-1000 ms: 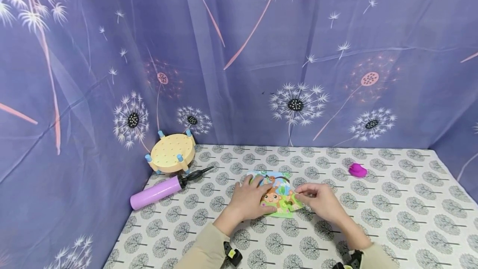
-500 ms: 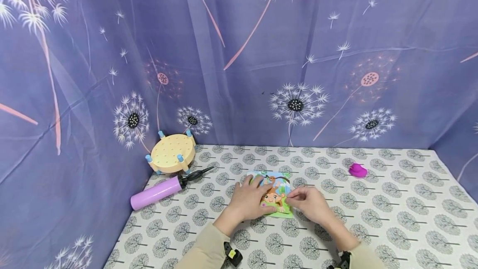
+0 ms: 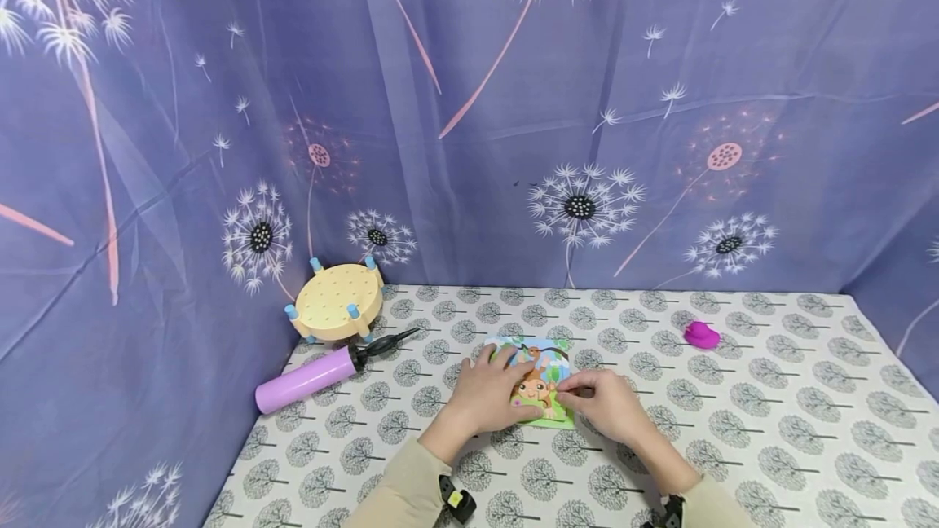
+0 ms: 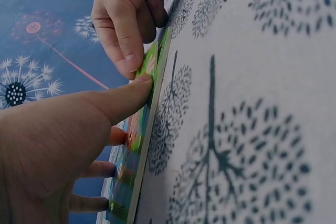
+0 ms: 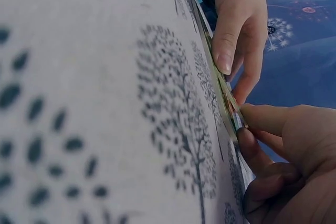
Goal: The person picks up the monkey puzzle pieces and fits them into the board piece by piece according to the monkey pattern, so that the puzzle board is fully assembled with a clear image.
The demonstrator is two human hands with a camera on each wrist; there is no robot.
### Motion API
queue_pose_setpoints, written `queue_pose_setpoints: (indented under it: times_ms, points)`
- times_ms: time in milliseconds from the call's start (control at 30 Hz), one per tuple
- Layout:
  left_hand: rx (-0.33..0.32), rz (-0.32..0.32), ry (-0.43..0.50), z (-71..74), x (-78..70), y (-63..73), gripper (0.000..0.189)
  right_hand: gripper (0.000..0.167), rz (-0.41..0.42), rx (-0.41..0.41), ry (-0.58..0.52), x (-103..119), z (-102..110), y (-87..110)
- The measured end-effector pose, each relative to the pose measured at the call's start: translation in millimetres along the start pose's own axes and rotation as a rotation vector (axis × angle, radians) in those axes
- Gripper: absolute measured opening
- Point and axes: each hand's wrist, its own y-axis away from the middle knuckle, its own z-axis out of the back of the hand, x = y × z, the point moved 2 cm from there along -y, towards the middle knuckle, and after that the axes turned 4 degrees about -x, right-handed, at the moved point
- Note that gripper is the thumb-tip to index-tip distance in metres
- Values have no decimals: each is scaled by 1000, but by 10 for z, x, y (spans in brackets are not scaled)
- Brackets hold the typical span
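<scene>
A monkey jigsaw puzzle [image 3: 547,422] lies flat on the patterned cloth in the head view. Over its left part rests my left hand [image 3: 484,393], fingers spread and thumb near the front edge. At the puzzle's right side my right hand [image 3: 612,407] pinches a puzzle piece [image 4: 150,59] between thumb and fingers. The left wrist view shows that piece slightly tilted above the board, with the left thumb tip touching its near end. From the right wrist view, the right fingertips are right at the board's edge. Part of the picture is hidden under the left hand.
A purple hand pump [image 3: 306,380] with a black nozzle lies to the left. Behind it a yellow round toy stool [image 3: 339,300] with blue leg tips leans near the curtain [image 3: 469,186]. At the back right sits a small magenta toy [image 3: 702,335].
My right hand has moved left with the puzzle piece, from beside the board to over its right part. The left hand has stayed in place.
</scene>
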Motion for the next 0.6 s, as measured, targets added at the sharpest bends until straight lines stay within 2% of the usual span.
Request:
queue_pose_setpoints:
  times_ms: [300,600]
  points:
    - [6,6,17,25,-16,5,82,14,-11,-6,85,-10,-32,0]
    - [4,13,14,24,-20,4,82,12,-23,-18,78,25,-38,3]
